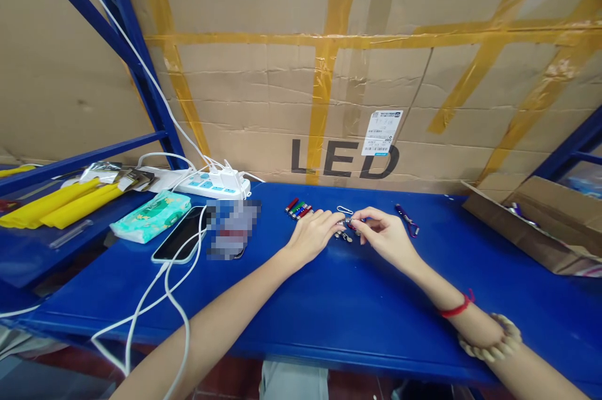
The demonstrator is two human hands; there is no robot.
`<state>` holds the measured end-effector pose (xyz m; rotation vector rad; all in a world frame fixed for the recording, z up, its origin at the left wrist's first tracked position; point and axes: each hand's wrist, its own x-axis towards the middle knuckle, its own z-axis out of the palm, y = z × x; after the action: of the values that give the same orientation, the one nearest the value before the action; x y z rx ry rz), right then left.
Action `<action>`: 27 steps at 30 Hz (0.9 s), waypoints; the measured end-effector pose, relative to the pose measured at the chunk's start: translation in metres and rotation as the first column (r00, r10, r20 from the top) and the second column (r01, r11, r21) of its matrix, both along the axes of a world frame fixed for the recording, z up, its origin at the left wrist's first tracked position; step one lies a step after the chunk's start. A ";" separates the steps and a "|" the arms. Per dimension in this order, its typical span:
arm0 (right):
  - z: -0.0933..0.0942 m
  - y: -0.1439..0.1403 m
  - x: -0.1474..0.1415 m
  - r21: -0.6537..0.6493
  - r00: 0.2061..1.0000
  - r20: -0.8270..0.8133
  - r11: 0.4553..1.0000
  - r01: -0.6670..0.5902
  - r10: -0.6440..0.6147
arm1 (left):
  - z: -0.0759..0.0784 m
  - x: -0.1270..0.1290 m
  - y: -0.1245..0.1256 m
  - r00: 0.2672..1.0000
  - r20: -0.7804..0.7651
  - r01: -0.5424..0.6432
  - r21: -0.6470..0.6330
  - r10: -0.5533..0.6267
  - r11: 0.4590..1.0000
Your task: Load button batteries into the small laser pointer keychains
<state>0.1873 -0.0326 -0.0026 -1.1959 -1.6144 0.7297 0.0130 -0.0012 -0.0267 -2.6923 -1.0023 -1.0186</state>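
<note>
My left hand (pixel 314 234) and my right hand (pixel 383 234) meet over the blue table (pixel 338 300), fingertips pinching a small metal keychain piece (pixel 348 221) between them. A few small silver parts (pixel 344 236) lie just under the fingers. A silver carabiner clip (pixel 344 209) lies just behind the hands. A row of small coloured cylinders (pixel 298 208), red, green and blue, sits to the left of the left hand. A dark blue clip with a cord (pixel 407 220) lies to the right of the right hand.
A phone (pixel 179 235) on a white cable, a teal tissue pack (pixel 151 216) and a white power strip (pixel 207 184) are at the left. Yellow strips (pixel 56 204) lie on a side shelf. An open cardboard box (pixel 536 221) stands at the right. A large "LED" carton (pixel 329 74) backs the table.
</note>
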 end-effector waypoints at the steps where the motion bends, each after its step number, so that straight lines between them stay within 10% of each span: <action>1: 0.000 0.000 -0.001 -0.019 1.000 0.000 1.000 -0.009 0.009 | 0.000 0.000 0.000 1.000 -0.002 0.010 -0.013 -0.010 1.000; 12: 0.005 0.002 0.005 -0.359 0.978 -0.044 0.910 -0.206 0.204 | -0.003 -0.001 -0.001 0.993 0.016 0.120 -0.129 -0.118 0.984; 27: 0.001 0.001 0.011 -0.438 0.976 -0.019 0.876 -0.203 0.217 | -0.006 0.001 -0.008 0.987 0.056 0.158 -0.142 -0.151 0.977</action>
<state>0.1979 -0.0315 -0.0012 -1.3599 -1.6732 1.2736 0.0137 -0.0091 -0.0330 -2.9191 -0.9204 -1.0767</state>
